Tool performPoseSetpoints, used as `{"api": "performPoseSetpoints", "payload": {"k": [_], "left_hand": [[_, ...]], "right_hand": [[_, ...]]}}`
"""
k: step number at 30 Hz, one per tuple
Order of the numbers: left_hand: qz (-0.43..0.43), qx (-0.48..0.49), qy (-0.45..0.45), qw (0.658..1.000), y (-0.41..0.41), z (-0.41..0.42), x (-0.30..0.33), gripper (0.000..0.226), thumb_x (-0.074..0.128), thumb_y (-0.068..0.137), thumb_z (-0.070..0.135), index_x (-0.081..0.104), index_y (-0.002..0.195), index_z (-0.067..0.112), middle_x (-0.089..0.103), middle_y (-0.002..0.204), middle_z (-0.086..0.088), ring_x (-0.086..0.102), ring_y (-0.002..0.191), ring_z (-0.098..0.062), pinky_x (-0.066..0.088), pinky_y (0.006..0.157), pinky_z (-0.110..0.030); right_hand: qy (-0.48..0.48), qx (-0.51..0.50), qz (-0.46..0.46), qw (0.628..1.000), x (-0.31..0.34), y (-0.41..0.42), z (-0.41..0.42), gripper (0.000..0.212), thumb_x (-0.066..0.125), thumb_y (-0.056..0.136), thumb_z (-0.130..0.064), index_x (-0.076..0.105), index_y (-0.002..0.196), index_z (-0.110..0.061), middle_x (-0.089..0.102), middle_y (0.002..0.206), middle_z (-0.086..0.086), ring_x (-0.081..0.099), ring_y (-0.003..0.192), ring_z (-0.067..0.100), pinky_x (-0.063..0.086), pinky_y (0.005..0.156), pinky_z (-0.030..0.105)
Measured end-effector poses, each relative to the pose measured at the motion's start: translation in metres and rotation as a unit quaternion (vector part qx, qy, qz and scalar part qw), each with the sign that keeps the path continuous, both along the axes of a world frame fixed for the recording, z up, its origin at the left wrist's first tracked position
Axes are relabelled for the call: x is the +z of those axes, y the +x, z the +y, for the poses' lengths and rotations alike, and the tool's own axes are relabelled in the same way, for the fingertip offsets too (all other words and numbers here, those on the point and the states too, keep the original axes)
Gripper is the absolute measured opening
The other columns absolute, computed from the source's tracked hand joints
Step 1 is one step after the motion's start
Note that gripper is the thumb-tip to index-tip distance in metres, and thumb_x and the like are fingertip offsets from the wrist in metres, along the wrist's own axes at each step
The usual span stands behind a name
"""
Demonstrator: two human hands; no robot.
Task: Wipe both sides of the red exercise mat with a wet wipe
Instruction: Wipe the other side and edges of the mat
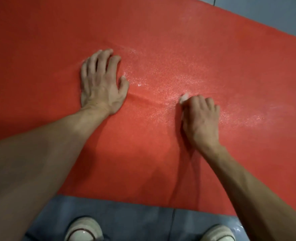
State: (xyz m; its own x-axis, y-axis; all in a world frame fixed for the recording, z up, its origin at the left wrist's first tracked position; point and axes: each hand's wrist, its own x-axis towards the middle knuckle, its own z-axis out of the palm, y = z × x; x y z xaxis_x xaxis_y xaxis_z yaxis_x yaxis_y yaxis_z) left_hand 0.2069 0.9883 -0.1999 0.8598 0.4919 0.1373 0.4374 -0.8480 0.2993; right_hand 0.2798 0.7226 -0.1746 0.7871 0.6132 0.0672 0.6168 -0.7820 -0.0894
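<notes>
While the left hand (102, 82) lies spread on the red mat (152, 153), the right hand (199, 117) pinches the wipe (184, 97) mid-mat, far from its edges

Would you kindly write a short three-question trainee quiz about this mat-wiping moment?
1. True or false: the left hand lies flat on the red mat.
2. Which hand holds the wet wipe? A) left B) right
3. Fill in: the shiny wet patch lies mostly ____ the two hands.

Key: 1 true; 2 B, the right hand; 3 between.
</notes>
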Motion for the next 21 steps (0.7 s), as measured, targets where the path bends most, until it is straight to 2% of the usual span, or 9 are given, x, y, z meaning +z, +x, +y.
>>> {"api": "performPoseSetpoints", "payload": {"k": [2,3,5,7,9,11,14,17,21], "left_hand": [[0.000,0.000,0.000,1.000,0.000,0.000,0.001,0.052,0.047,0.093,0.040,0.053,0.139,0.017,0.046,0.153,-0.005,0.035,0.146,-0.029,0.025,0.120,-0.050],[-0.001,-0.003,-0.001,1.000,0.000,-0.001,0.001,0.052,0.047,0.093,0.040,0.053,0.139,0.017,0.046,0.153,-0.005,0.035,0.146,-0.029,0.025,0.120,-0.050],[-0.006,-0.006,0.002,1.000,-0.001,0.000,0.000,0.052,0.047,0.093,0.040,0.053,0.139,0.017,0.047,0.152,-0.005,0.036,0.145,-0.029,0.026,0.119,-0.050],[-0.004,-0.008,0.003,1.000,-0.002,0.001,0.001,0.052,0.047,0.094,0.040,0.053,0.139,0.016,0.047,0.152,-0.005,0.036,0.145,-0.029,0.026,0.119,-0.049],[0.001,-0.010,-0.006,1.000,-0.002,0.001,0.001,0.052,0.046,0.094,0.041,0.053,0.140,0.017,0.046,0.153,-0.004,0.035,0.146,-0.029,0.025,0.120,-0.048],[0.008,-0.010,-0.014,1.000,-0.004,0.002,0.002,0.054,0.044,0.095,0.042,0.052,0.143,0.018,0.044,0.156,-0.003,0.033,0.148,-0.027,0.023,0.123,-0.047],[0.023,-0.031,-0.063,0.997,-0.012,0.004,0.005,0.056,0.042,0.098,0.040,0.048,0.149,0.018,0.038,0.162,-0.002,0.026,0.153,-0.025,0.013,0.127,-0.043],[0.016,-0.038,-0.108,0.993,-0.035,0.001,0.009,0.053,0.041,0.101,0.036,0.047,0.150,0.016,0.039,0.162,-0.002,0.026,0.154,-0.023,0.011,0.128,-0.041],[0.005,-0.047,-0.124,0.991,-0.083,-0.021,0.013,0.051,0.042,0.101,0.033,0.050,0.148,0.015,0.044,0.159,-0.003,0.031,0.151,-0.025,0.016,0.127,-0.046]], "right_hand": [[0.054,-0.109,0.021,0.992,0.001,-0.001,0.011,0.021,0.040,0.098,-0.027,0.055,0.097,-0.012,0.054,0.092,0.010,0.045,0.086,0.030,0.024,0.074,0.038],[0.059,-0.107,0.026,0.992,0.000,-0.020,0.020,0.021,0.039,0.096,-0.025,0.055,0.099,-0.011,0.053,0.092,0.010,0.045,0.085,0.030,0.025,0.073,0.039],[0.035,0.031,0.046,0.998,-0.002,-0.082,0.033,0.029,0.045,0.090,-0.019,0.054,0.116,-0.008,0.052,0.090,0.008,0.047,0.081,0.031,0.027,0.070,0.042],[-0.010,0.231,0.089,0.969,0.004,-0.146,0.031,0.039,0.047,0.093,-0.019,0.049,0.130,-0.008,0.051,0.093,0.003,0.047,0.081,0.026,0.030,0.070,0.042],[-0.018,0.332,0.103,0.938,0.007,-0.155,0.017,0.032,0.044,0.101,-0.024,0.048,0.132,-0.015,0.051,0.095,-0.002,0.044,0.084,0.022,0.033,0.073,0.039],[-0.017,0.290,0.072,0.954,0.005,-0.117,0.013,0.027,0.054,0.099,-0.025,0.047,0.125,-0.021,0.051,0.093,-0.001,0.045,0.084,0.024,0.031,0.072,0.041],[0.012,0.044,0.030,0.998,0.005,-0.044,0.004,0.009,0.053,0.100,-0.025,0.048,0.102,-0.018,0.054,0.092,0.007,0.048,0.084,0.031,0.027,0.073,0.041],[0.051,-0.112,0.041,0.992,0.001,-0.053,0.005,0.012,0.046,0.099,-0.021,0.054,0.101,-0.012,0.052,0.092,0.007,0.042,0.082,0.026,0.025,0.075,0.039],[0.024,0.030,0.087,0.995,-0.003,-0.183,0.010,0.030,0.054,0.090,-0.010,0.059,0.120,-0.009,0.050,0.092,0.004,0.046,0.081,0.028,0.031,0.072,0.040]]}}
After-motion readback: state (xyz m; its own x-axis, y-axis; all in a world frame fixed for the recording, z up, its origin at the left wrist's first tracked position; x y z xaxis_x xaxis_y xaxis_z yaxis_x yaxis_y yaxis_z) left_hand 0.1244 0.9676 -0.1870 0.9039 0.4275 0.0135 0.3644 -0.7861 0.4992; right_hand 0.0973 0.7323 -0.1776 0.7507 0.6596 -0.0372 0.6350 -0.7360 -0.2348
